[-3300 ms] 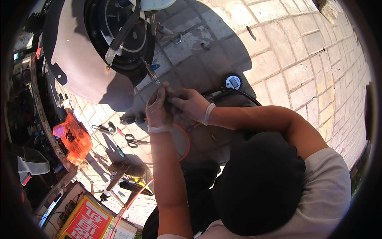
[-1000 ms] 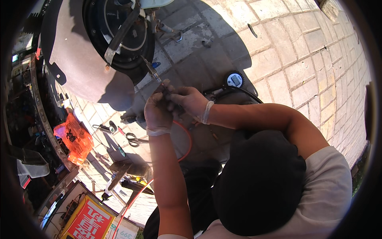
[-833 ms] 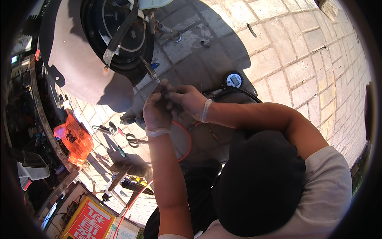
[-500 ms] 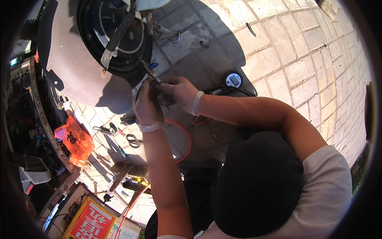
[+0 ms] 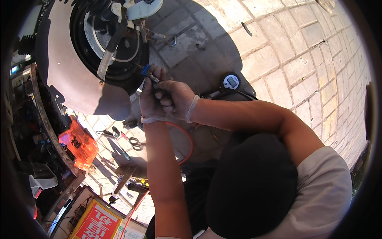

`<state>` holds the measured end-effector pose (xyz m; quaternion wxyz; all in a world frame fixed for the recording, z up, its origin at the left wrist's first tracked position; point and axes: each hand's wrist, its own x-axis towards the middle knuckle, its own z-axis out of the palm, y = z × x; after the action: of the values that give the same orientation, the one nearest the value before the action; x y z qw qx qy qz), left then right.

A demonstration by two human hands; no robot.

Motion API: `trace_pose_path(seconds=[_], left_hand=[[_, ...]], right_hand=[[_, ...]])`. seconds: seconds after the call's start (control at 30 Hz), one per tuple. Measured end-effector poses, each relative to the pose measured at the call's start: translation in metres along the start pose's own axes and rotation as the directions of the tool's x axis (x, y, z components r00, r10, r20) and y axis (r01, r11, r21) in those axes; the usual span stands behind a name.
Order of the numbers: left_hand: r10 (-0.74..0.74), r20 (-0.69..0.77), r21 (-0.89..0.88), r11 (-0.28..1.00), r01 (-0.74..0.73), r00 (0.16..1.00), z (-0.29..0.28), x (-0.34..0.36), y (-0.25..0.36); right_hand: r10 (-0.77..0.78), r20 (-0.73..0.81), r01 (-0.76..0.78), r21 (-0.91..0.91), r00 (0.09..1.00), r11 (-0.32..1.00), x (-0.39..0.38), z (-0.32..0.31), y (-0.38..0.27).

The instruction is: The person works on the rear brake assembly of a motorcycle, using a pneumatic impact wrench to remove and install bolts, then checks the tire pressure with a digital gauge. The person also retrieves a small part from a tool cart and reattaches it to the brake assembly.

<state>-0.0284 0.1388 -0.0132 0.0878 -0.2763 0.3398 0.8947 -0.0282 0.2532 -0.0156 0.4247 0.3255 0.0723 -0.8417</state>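
Both my hands wear thin clear gloves and meet just below the black wheel (image 5: 131,59). My right hand (image 5: 178,95) is closed, pinching a slim metal tool (image 5: 153,77) with a bright blue piece (image 5: 146,70) at its far end. My left hand (image 5: 150,104) is closed around the same tool from the left, its fingertips showing behind the metal part. The tool points up and left toward the wheel's lower edge, and whether it touches is not visible. My palms hide the tool's lower end.
A grey curved panel (image 5: 59,75) surrounds the wheel's left side. A round digital gauge (image 5: 230,82) lies right of my hands. A red hose (image 5: 190,143) curves below them. Scissors (image 5: 137,143), a screwdriver (image 5: 125,153) and an orange plastic bag (image 5: 80,146) are at left.
The blue piece, formerly right of the metal tool, now sits at its far end. My left fingers have come up behind the tool. The view has shifted slightly.
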Motion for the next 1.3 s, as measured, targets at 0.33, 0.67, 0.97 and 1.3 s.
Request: trace_pose_path(seconds=[0.33,0.67,0.97,1.3], left_hand=[[0.107,-0.418,0.374,0.925,0.064,0.902,0.030,0.022,0.004],[0.014,-0.278,0.359,0.929,0.090,0.961,0.024,0.018,0.017],[0.190,-0.164,0.666,0.745,-0.034,0.968,0.010,0.015,0.015],[0.081,-0.216,0.480,0.877,0.033,0.973,0.020,0.015,0.013]], right_hand=[[-0.406,-0.048,0.364,-0.354,0.913,0.861,-0.001,0.002,-0.005],[-0.034,-0.125,0.019,-0.114,0.992,0.993,-0.002,0.005,-0.019],[-0.012,-0.230,0.003,-0.037,0.973,0.999,0.017,0.028,-0.035],[-0.803,0.108,0.738,-0.480,0.586,0.475,0.019,0.028,-0.053]])
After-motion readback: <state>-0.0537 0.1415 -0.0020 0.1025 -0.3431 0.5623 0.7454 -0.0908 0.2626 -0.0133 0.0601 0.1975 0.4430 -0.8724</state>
